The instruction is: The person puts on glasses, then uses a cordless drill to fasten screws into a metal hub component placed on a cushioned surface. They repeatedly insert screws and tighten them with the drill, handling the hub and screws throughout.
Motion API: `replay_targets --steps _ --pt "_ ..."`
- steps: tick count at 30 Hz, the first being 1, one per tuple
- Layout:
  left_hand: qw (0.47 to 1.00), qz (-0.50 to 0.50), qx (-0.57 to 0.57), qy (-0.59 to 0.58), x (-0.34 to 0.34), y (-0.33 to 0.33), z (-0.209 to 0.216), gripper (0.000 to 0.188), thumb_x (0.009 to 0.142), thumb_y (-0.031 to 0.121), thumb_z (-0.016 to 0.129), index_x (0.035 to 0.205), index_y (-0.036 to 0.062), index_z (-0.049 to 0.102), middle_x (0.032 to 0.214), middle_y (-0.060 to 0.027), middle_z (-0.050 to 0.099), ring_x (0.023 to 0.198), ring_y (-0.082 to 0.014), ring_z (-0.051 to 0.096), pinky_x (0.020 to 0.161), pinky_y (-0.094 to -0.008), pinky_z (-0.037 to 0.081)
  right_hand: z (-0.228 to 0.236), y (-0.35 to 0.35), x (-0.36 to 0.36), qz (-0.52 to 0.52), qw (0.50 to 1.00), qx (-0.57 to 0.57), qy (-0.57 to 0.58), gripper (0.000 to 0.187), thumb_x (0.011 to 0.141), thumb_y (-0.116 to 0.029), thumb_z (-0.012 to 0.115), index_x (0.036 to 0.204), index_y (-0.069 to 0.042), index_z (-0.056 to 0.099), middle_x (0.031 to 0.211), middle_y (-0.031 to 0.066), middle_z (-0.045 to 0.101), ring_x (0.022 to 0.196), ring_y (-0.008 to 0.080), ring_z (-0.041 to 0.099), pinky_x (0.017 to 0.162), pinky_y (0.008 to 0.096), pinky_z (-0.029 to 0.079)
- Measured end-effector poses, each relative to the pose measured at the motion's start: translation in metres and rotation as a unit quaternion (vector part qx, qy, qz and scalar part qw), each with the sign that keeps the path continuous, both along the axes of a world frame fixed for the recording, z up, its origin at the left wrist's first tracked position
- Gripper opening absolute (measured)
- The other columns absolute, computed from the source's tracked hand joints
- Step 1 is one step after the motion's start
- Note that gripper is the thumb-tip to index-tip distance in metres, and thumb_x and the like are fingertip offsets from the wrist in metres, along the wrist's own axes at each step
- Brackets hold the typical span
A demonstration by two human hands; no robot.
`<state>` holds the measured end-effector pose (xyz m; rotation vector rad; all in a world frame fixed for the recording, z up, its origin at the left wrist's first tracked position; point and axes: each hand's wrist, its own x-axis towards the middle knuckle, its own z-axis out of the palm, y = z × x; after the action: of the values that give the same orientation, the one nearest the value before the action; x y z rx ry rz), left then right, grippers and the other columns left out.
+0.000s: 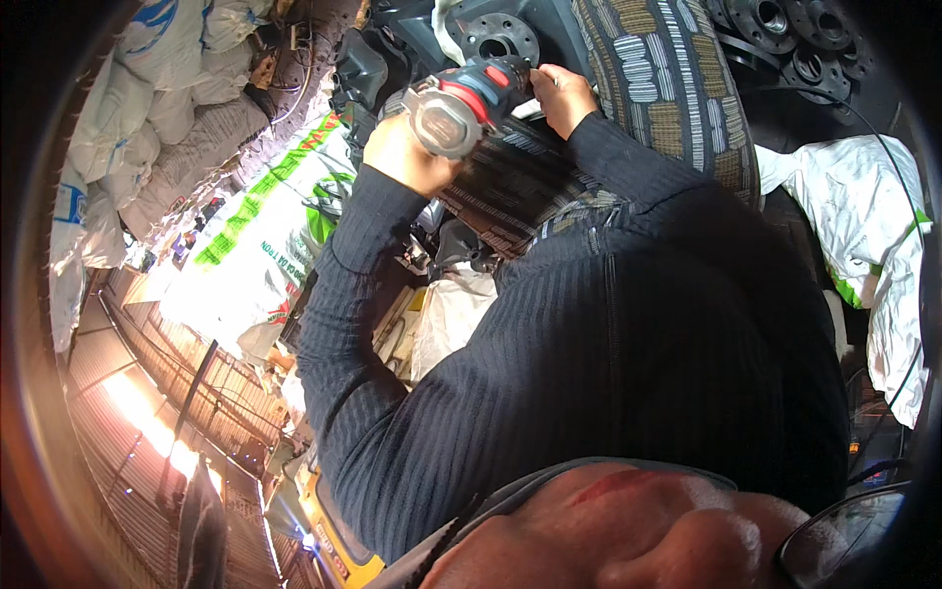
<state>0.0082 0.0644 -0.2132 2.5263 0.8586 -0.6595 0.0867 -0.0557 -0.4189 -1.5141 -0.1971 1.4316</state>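
Note:
My left hand is wrapped round the grip of a cordless power tool, blue and black with red parts. The tool's grey, rounded base faces up toward me, and its nose points right. At that nose, my right hand is closed with thumb and fingertips pinched together; whatever small thing is between them is too hidden to name. Just beyond the tool lies a round metal flange with a central hole and smaller holes around it, in or on a dark grey tray-like surface.
Patterned cloth stretches beside my right forearm. More metal flanges are piled at the far right, with a thin black cable nearby. White sacks stand at left, others at right. A yellow-and-black object is at lower left.

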Motion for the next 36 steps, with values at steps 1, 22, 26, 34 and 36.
replay_targets --steps 1,22,26,34,36 --pt "0.999 0.030 -0.008 -0.021 -0.001 -0.004 0.002 0.034 0.070 0.023 0.073 0.099 0.0069 0.066 0.084 -0.0149 0.069 0.078 -0.0311 0.068 0.069 -0.0385 0.054 0.002 -0.001 0.003 0.014 1.000 -0.011 0.015 0.029 0.092 -0.031 0.052 0.094 -0.005 0.064 0.066 0.0107 0.057 0.061 0.0216 0.055 0.060 0.0350 0.045" --pt "0.960 0.188 -0.055 -0.201 -0.076 -0.086 0.032 0.042 0.072 0.015 0.077 0.108 0.0040 0.061 0.102 -0.0111 0.066 0.093 -0.0287 0.064 0.083 -0.0385 0.049 0.018 -0.010 0.029 -0.108 0.803 0.202 0.550 0.017 0.099 -0.011 0.044 0.112 -0.002 0.049 0.119 0.0205 0.059 0.110 0.0327 0.060 0.082 0.0413 0.058" --pt "0.979 0.037 0.074 -0.184 -0.074 -0.083 0.030 0.028 0.075 0.014 0.073 0.102 0.0068 0.067 0.097 -0.0089 0.068 0.084 -0.0251 0.067 0.073 -0.0371 0.052 0.018 -0.008 0.027 -0.113 0.826 0.174 0.524 0.019 0.099 -0.014 0.046 0.113 -0.003 0.052 0.119 0.0173 0.059 0.111 0.0304 0.060 0.081 0.0391 0.058" --pt "0.979 0.037 0.064 -0.191 -0.066 -0.076 0.030 0.029 0.074 0.016 0.074 0.101 0.0075 0.066 0.094 -0.0087 0.067 0.085 -0.0277 0.065 0.074 -0.0391 0.051 0.022 -0.007 0.027 -0.122 0.835 0.163 0.511 0.020 0.099 -0.016 0.048 0.113 -0.004 0.053 0.116 0.0156 0.061 0.109 0.0288 0.061 0.079 0.0374 0.059" --pt "0.981 0.016 0.054 -0.188 -0.064 -0.074 0.031 0.034 0.074 0.017 0.074 0.105 0.0066 0.064 0.100 -0.0097 0.066 0.090 -0.0286 0.064 0.080 -0.0397 0.050 0.022 -0.007 0.026 -0.128 0.842 0.148 0.503 0.020 0.098 -0.017 0.048 0.113 -0.004 0.053 0.115 0.0151 0.062 0.107 0.0282 0.062 0.077 0.0368 0.059"
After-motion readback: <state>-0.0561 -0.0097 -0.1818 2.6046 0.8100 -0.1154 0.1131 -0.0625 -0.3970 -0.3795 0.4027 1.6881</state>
